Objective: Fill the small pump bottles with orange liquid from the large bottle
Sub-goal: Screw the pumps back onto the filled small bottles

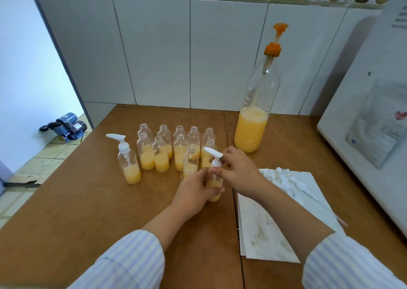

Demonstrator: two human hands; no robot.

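Two hands busy capping one small bottle, so filling looked mostly done.

Left hand [193, 192] gripped the small bottle [214, 186] on the counter [88, 211]; right hand [237, 169] pinched its white pump top [214, 156], probably screwing it on. Large bottle [253, 117] stood behind, about a third full. Next up, I'd guess: a spare pump [301, 185] from the paper towel [264, 233] for an open bottle [189, 162].

Between the hands, a clear bottle [214, 186] holds orange liquid under a white pump [213, 154]. Beyond them, the big bottle [253, 121] has an orange cap. Right: white paper [264, 229]. Brown table [88, 211]; sleeves [343, 264] white with blue stripes.
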